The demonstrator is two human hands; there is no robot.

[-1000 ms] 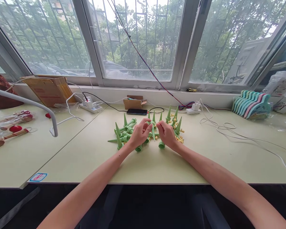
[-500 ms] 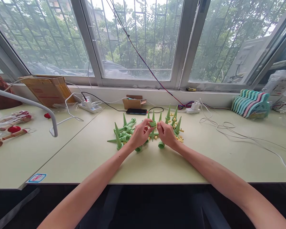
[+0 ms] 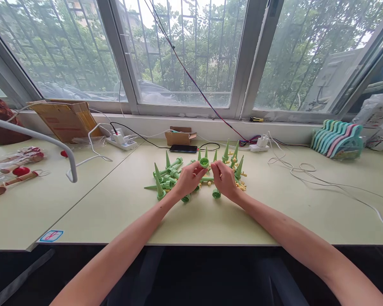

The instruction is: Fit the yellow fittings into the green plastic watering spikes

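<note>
Left hand (image 3: 188, 177): grasping a green cup (image 3: 204, 162) between thumb and fingers, its round open end turned to the near side, raised above the bench (image 3: 115, 221).
Right hand (image 3: 224, 176): fingers curled and pinched together just right of the cup; whether they grip something small, I cannot tell.
Loose cap (image 3: 216, 194): on the bench, near side of the right hand, ribbed inside.
Spike pile (image 3: 172, 172): left of the left hand, some points up, others lying on their sides.
Standing spikes (image 3: 239, 170): beyond and right of the right hand, with small yellow pieces (image 3: 241, 186) scattered among them.
Phone (image 3: 183, 148): lying flat, on the far side of the spikes.
Small box (image 3: 180, 137): open cardboard, just beyond the phone.
Power strip (image 3: 123, 144): far left, with plugs in it.
Hangers (image 3: 336, 142): far right, a row in mostly teal with a pink one.
Red ball (image 3: 21, 171): well to the left, among wooden toys (image 3: 22, 180).
Windows (image 3: 185, 55): along the far side, trees behind bars.
</note>
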